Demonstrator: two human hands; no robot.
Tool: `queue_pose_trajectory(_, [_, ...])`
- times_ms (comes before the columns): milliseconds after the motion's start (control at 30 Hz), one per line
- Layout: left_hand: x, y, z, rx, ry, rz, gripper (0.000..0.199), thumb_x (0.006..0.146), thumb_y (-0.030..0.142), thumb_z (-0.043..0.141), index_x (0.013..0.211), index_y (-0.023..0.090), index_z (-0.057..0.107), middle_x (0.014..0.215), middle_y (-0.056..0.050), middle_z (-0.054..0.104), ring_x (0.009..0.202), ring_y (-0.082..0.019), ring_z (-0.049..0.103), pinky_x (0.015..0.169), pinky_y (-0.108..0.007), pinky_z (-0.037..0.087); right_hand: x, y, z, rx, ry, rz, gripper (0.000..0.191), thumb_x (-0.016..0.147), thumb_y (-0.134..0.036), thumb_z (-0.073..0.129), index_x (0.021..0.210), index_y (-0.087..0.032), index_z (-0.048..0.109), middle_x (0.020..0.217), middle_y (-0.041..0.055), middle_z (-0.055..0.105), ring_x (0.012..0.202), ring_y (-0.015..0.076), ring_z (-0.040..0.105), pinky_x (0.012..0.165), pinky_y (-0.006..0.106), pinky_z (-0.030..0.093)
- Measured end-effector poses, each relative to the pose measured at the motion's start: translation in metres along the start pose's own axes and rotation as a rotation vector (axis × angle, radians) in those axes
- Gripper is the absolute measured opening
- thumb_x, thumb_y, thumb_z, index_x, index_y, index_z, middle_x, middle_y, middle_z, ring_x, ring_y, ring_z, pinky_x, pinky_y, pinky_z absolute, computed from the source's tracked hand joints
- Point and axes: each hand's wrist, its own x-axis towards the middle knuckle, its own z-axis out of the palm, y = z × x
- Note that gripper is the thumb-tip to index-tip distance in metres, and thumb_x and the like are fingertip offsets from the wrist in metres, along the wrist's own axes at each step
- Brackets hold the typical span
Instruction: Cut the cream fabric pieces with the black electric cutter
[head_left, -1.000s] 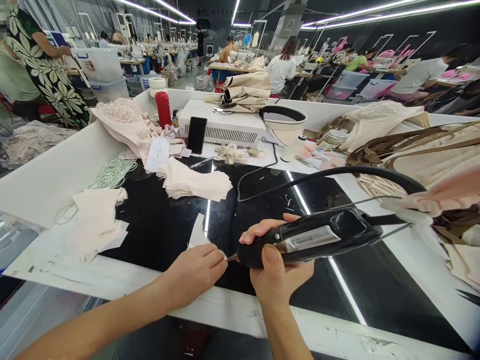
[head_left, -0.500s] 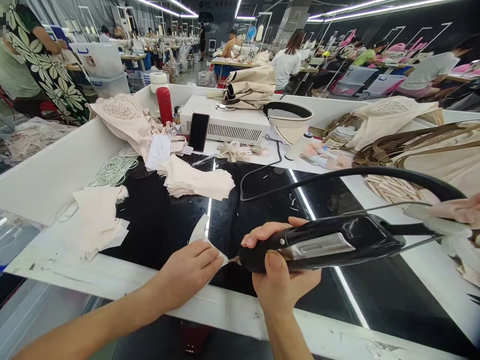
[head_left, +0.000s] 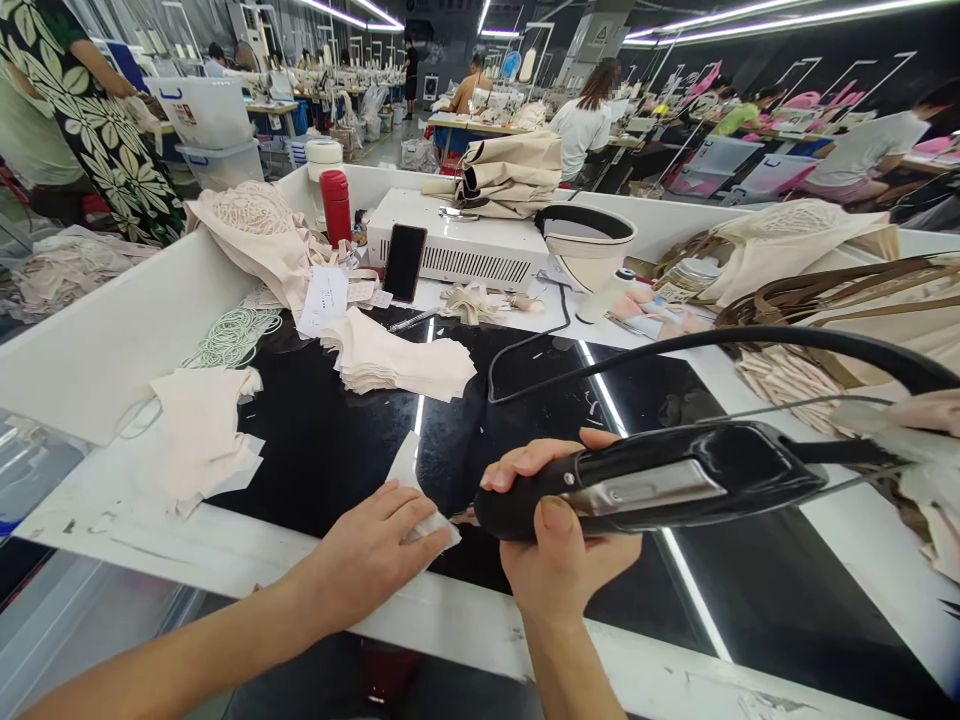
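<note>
Running this from a long way off, I'd call it mid-piece. The small white piece (head_left: 406,460) looks to be the one being worked on, and nothing about it says finished to me. The rest is murkier: a neat stack of pale pieces (head_left: 405,360) sits beyond it on the black work surface (head_left: 315,470), and a looser pale pile (head_left: 199,415) lies off to the left. I can't tell which of those are done and which are waiting, so I won't guess a count.

As for where it is — the white piece lies near the front of the black surface, under the left hand (head_left: 382,535). One end pokes out past the fingers on the far side, and a corner shows at the right. That hand has it gripped, fingers bent over it, though the underside of the grip is hidden from me.

The right hand (head_left: 566,560) is wrapped around a black corded tool (head_left: 645,485), thumb along the near side, tip (head_left: 466,517) aimed left at that corner. Tip and corner are right beside each other — whether they touch, I honestly can't make out.
</note>
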Motion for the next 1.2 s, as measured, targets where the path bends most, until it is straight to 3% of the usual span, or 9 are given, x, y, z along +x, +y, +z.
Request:
queue_pose_trajectory(500, [0.0,-0.002,0.003,-0.055,0.03,-0.039,0.029,0.097,0.008,0.056,0.123,0.019,0.065,0.109,-0.011,0.06,0.105,-0.026,0.062,0.088,-0.041,0.062,-0.001,0.005,0.003,-0.041,-0.01,0.036,0.038,0.086,-0.026,0.077,0.121,-0.029,0.061,0.084,-0.0034,0.067,0.063,0.0122,0.063,0.059,0.03,0.056])
queue_pose_trajectory(1033, [0.0,0.001,0.005,-0.063,0.042,-0.066,0.027,0.098,0.008,0.055,0.121,0.019,0.064,0.108,-0.011,0.06,0.106,-0.025,0.062,0.09,-0.039,0.061,0.001,0.014,0.012,0.005,-0.034,0.033,0.039,0.087,-0.027,0.077,0.122,-0.029,0.061,0.084,-0.0036,0.067,0.063,0.011,0.063,0.059,0.027,0.056])
queue_pose_trajectory(1200, [0.001,-0.003,0.0,-0.054,0.054,-0.036,0.02,0.103,0.02,0.053,0.12,0.015,0.062,0.11,-0.013,0.064,0.111,-0.025,0.065,0.097,-0.043,0.06,0.0,0.011,0.01,-0.012,-0.037,0.027,0.038,0.087,-0.025,0.076,0.122,-0.028,0.06,0.084,-0.0032,0.067,0.062,0.0116,0.063,0.059,0.029,0.056])
